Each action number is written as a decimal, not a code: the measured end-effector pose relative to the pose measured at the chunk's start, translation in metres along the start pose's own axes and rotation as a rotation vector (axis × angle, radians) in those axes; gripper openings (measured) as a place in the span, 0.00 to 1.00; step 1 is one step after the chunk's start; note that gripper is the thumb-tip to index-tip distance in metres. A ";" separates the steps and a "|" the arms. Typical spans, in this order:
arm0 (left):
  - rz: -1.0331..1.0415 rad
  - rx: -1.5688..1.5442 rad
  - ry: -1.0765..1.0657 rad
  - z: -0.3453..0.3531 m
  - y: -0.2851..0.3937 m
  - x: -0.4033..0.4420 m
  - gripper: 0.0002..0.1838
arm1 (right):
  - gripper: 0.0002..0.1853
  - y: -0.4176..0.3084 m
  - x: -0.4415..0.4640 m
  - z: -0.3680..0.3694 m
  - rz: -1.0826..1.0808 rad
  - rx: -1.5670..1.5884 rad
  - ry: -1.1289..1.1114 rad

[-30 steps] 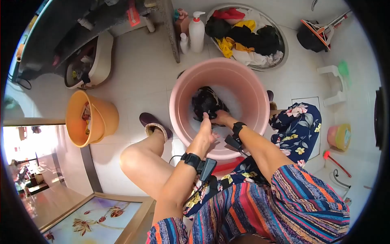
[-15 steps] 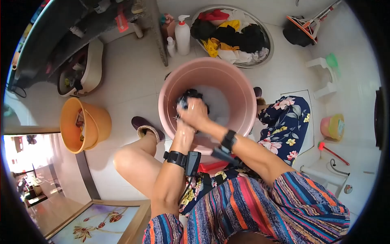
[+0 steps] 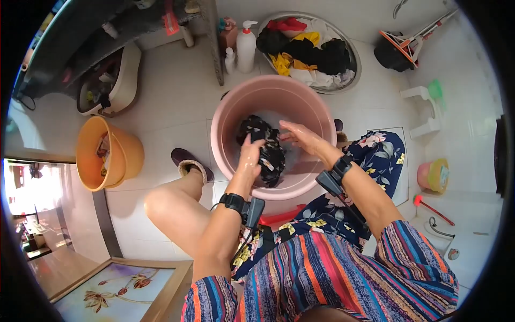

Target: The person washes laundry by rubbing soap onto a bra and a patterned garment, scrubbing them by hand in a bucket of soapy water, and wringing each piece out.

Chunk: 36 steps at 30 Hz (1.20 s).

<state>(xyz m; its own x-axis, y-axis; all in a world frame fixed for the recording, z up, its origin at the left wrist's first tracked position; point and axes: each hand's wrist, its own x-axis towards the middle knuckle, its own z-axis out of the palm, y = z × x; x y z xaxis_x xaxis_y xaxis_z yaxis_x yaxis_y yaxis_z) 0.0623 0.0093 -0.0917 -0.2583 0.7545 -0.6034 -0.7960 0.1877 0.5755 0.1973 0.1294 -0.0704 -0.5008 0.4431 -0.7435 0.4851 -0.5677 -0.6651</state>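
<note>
A wet black patterned garment [image 3: 272, 161] lies bunched in the pink tub [image 3: 224, 124], in cloudy, sudsy water [image 3: 292, 155]. My left hand [image 3: 250, 155] grips the near left side of the garment, its fingers partly lost among the folds. On the other side, my right hand [image 3: 304, 137] is held over the water with its fingers stretched out and nothing in them. Its fingertips come close to the cloth; whether they touch it I cannot tell. Both hands look wet.
Behind the tub stand a metal basin [image 3: 358, 64] of mixed clothes and a white pump bottle [image 3: 246, 51]. An orange bucket [image 3: 126, 161] is at left. A white stool [image 3: 429, 110] and a small pink-yellow bucket [image 3: 432, 176] are at right. Something red [image 3: 281, 216] lies in front of me.
My hands were together over the bunched garment and are now apart. The right hand has moved right and opened. The garment is spread longer toward me in the tub.
</note>
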 end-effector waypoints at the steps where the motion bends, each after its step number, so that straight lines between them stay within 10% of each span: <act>1: 0.153 0.345 -0.080 0.001 -0.009 0.000 0.23 | 0.37 -0.009 -0.016 0.011 -0.059 -0.101 -0.140; 6: 0.387 1.506 -0.136 0.029 -0.042 -0.044 0.26 | 0.20 0.037 0.027 0.017 -0.014 0.131 -0.183; 8: 0.636 1.214 0.018 0.028 -0.067 -0.051 0.30 | 0.22 0.056 0.045 0.014 -0.119 -0.070 0.040; 10: 0.268 0.809 0.249 0.032 -0.078 -0.046 0.32 | 0.24 0.077 0.063 0.023 -0.311 -0.362 0.252; 13: -0.210 -0.192 0.058 0.020 -0.058 -0.038 0.35 | 0.23 0.067 0.047 0.057 -0.423 -0.814 0.470; 23: -0.126 -0.269 0.104 -0.021 -0.004 -0.019 0.24 | 0.17 0.006 -0.075 0.113 -0.794 -0.668 -0.036; 26: 0.055 -0.506 -0.013 -0.035 -0.049 0.007 0.18 | 0.14 0.011 -0.041 0.116 -0.810 -0.767 0.243; 29: -0.039 -0.425 0.166 -0.014 -0.043 0.008 0.13 | 0.19 0.012 0.007 0.074 -0.490 -0.918 0.498; 34: 0.093 -0.054 0.106 0.004 -0.014 -0.027 0.09 | 0.22 0.036 0.007 0.024 -0.365 -0.696 -0.027; 36: 0.194 0.135 0.022 0.006 -0.010 -0.027 0.12 | 0.24 0.032 0.008 0.010 0.060 -0.393 -0.157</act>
<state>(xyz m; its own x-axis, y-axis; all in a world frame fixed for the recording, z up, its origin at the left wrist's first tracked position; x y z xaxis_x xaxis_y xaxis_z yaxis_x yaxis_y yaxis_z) 0.0801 -0.0092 -0.0781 -0.4121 0.7711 -0.4854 -0.6501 0.1244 0.7496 0.2016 0.1082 -0.0967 -0.5519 0.2890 -0.7822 0.7376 -0.2683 -0.6196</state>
